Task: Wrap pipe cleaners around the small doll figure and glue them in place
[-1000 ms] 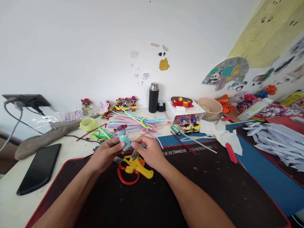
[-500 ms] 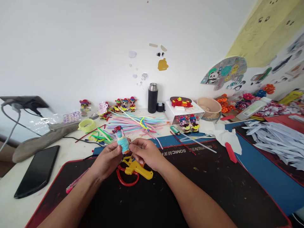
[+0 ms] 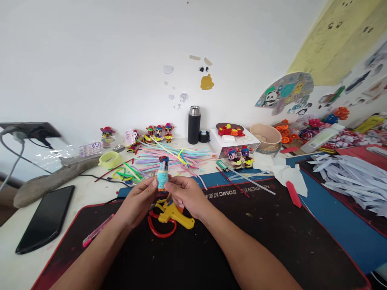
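Note:
A small pipe-cleaner figure (image 3: 163, 177) stands upright between both hands, with a light-blue wound body, a red and blue top and some orange at its base. My left hand (image 3: 140, 199) pinches it from the left side with thumb and fingers. From the right, my right hand (image 3: 184, 193) grips its lower part, thumb against the body. Right below the hands, a yellow glue gun (image 3: 175, 215) lies on the dark mat. Beside and partly under it is a pair of red-handled scissors (image 3: 161, 233), its blades hidden.
Behind the hands lie loose pastel pipe cleaners (image 3: 175, 155) and several finished figures (image 3: 159, 133). A black bottle (image 3: 194, 125) and a white box (image 3: 222, 147) stand by the wall. At left are a phone (image 3: 45, 219) and pink cutter (image 3: 97, 230); paper strips (image 3: 350, 181) are heaped right.
The figure has turned from a leftward tilt to upright and shifted slightly right. Both hands keep hold of it. The tools on the mat lie as before.

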Tool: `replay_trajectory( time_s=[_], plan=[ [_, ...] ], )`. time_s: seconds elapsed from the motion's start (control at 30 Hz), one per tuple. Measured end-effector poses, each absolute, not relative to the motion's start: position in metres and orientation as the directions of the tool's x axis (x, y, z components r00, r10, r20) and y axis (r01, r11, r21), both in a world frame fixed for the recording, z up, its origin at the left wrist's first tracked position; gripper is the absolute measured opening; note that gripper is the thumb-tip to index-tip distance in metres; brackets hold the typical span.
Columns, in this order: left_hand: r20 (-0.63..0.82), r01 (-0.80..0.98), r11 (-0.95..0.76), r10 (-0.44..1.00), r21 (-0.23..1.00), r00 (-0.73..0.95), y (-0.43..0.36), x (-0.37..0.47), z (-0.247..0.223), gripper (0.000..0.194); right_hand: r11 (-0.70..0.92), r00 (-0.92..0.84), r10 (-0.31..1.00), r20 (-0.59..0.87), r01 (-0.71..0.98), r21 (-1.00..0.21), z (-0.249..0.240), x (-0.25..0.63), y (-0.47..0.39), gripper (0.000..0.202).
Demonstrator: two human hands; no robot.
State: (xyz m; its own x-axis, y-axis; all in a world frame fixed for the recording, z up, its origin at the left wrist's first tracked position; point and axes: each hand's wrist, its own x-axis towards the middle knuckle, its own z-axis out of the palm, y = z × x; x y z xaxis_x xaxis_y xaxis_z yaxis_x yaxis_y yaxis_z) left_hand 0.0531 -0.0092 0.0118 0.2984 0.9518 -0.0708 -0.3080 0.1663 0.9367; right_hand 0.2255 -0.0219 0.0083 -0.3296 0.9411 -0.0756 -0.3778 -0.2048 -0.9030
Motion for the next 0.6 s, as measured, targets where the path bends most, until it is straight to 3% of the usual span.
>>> replay_trajectory(
  time_s=[0.23,0.6],
  plan=[
    [-0.032,-0.251,0.104,0.961,0.962,0.275,-0.005,0.042,0.012,0.049,-0.177,-0.266,0.960,-0.091,-0.323,-0.930,0.010,0.226,-0.021,0.053],
    [0.019,-0.138,0.017,0.967,0.990,0.255,-0.009,0.046,0.014,0.038,-0.162,-0.334,0.940,-0.065,-0.270,-0.949,0.012,0.226,-0.025,0.051]
  ],
)
